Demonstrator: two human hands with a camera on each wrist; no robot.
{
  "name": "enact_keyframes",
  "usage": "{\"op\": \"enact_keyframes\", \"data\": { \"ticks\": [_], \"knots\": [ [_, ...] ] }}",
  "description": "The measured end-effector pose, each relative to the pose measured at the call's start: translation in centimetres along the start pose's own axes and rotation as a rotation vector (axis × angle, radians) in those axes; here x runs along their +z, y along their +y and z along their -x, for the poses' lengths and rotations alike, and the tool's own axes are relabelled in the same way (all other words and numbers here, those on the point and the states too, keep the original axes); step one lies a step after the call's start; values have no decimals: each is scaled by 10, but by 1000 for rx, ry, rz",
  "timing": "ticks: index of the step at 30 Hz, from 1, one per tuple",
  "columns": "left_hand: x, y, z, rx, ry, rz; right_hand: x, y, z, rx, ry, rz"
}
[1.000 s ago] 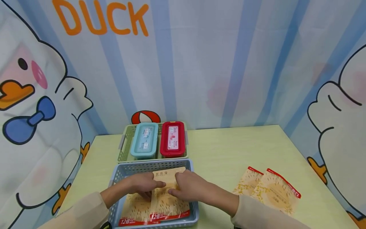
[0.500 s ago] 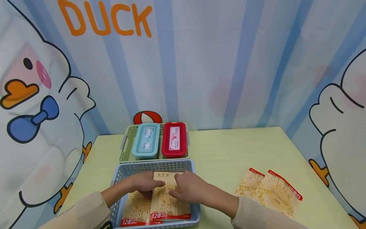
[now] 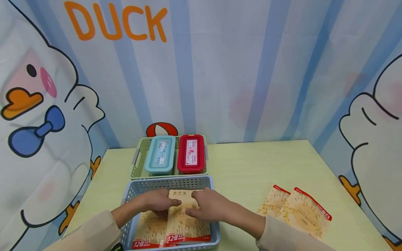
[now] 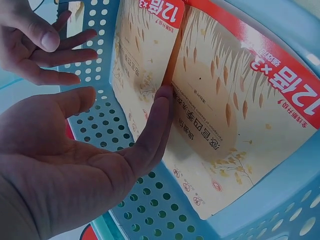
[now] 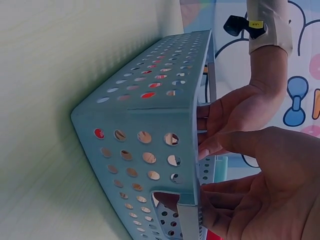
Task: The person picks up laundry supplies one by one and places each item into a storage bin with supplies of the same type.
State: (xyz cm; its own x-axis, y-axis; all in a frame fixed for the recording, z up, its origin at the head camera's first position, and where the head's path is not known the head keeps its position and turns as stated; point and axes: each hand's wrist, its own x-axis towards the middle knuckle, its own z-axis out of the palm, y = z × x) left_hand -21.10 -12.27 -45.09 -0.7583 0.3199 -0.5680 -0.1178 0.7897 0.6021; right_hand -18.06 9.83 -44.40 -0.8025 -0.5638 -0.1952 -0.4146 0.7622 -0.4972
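Note:
Two flat beige packets with red bands, a left one (image 3: 149, 228) and a right one (image 3: 190, 228), lie side by side in a blue perforated basket (image 3: 216, 238). The right one partly overlaps its neighbour. My left hand (image 3: 157, 200) reaches into the basket; in the left wrist view its extended fingers (image 4: 160, 115) touch the packets where their edges meet, thumb held apart. My right hand (image 3: 210, 205) hovers over the right packet's upper end, its fingers loosely spread in the left wrist view. The right wrist view has both hands just past the basket rim.
Behind the blue basket stands a green basket (image 3: 135, 172) holding a teal lidded box (image 3: 161, 155) and a red lidded box (image 3: 191, 155). Two more beige packets (image 3: 301, 212) lie overlapping on the table (image 3: 251, 164) at the right. A printed duck curtain (image 3: 213, 69) hangs behind.
Over the first half second the right packet has come down lower into the basket. Since then it has shifted very slightly right, and both hands have stayed nearly in place.

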Motion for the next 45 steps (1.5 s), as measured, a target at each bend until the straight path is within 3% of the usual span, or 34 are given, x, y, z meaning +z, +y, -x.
{"op": "enact_keyframes", "data": {
  "ticks": [12, 16, 20, 27, 31, 34, 37, 45],
  "knots": [
    [-2, 1, 1, -5, -6, -15, -2, 1, 1, 21, -11, -35],
    [-5, 4, 2, -11, 2, -61, -4, 2, 2, 11, -11, -59],
    [-14, 10, 5, 23, 2, -107, -8, 5, 3, -21, -5, -93],
    [-33, 24, 11, 95, -57, -171, -22, 13, 3, -54, 10, -136],
    [-43, 32, 18, 161, -75, -154, -38, 19, 5, -57, 21, -128],
    [-49, 37, 24, 204, -45, -148, -50, 22, 7, -56, 36, -134],
    [-54, 40, 29, 243, 28, -183, -63, 25, 10, -57, 62, -136],
    [-61, 49, 30, 389, 185, -200, -90, 34, 20, -63, 96, -99]
  ]
}}
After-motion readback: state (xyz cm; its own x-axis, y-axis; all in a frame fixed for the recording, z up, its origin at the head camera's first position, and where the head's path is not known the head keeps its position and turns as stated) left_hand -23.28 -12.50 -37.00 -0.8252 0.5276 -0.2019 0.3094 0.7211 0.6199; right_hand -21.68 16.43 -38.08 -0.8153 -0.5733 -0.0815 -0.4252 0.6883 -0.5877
